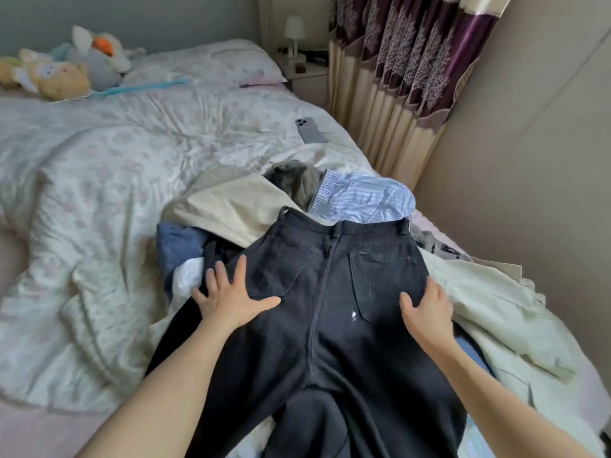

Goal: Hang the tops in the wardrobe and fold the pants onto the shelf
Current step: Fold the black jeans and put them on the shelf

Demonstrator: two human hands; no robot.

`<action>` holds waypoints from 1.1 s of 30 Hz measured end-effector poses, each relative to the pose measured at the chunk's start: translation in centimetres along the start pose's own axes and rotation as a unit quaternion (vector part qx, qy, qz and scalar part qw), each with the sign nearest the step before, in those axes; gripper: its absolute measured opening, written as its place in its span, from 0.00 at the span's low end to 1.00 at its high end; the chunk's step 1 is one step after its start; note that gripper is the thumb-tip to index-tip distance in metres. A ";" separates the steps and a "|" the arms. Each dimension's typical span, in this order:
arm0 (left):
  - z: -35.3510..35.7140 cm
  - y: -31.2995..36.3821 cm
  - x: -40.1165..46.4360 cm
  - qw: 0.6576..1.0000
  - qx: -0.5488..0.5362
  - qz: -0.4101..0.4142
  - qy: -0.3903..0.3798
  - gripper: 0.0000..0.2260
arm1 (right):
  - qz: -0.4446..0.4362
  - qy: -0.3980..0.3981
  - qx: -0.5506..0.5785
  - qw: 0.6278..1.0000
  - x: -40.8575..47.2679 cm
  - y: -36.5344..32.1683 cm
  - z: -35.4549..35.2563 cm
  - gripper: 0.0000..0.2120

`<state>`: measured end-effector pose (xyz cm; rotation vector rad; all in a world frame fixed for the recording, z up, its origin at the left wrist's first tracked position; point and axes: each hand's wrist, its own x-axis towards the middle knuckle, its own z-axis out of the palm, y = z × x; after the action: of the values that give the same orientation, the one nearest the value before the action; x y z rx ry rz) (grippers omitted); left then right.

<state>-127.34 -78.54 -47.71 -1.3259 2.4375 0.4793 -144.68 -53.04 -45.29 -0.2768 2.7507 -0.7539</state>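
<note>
- A pair of black denim pants (pixel 334 309) lies spread back-side up on top of a heap of clothes on the bed, waistband away from the person, legs running toward the bottom of the view. The cloth is heavy and matte, with a raised centre seam, a stitched square back pocket and a small white fleck near that pocket.
- The left hand (pixel 228 294) rests flat on the left hip of the pants, fingers straight and fanned, thumb pointing inward.
- The right hand (pixel 428 307) lies on the right edge of the pants, fingers relaxed and slightly bent over the side seam; the two hands are well apart, one on each side.
- Just beyond the waistband sits a blue-and-white striped garment (pixel 367 201) of thin crumpled cotton, beside an olive-grey piece (pixel 299 183).
- A cream garment (pixel 228 203), smooth and broad, lies under the pants on the left; a pale green one (pixel 489 312) rumples on the right.
- The floral quilt (pixel 109 180) is puffy and creased.
- A grey phone (pixel 310 130) lies flat on the quilt.
- Plush toys (pixel 62 66) rest near the pillow (pixel 231 66).
- A pleated cream-and-purple curtain (pixel 396 77) hangs by the wall.
</note>
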 end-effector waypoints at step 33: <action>4.9 -13.5 -22.2 0.854 -0.458 -0.152 -0.195 0.28 | -0.081 -0.091 -0.007 0.993 -15.9 -2.6 -0.6 0.21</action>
<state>-103.86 -66.93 -44.29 -1.6622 1.6084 1.7570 -129.56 -50.87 -40.09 -0.5499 2.5853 -0.7103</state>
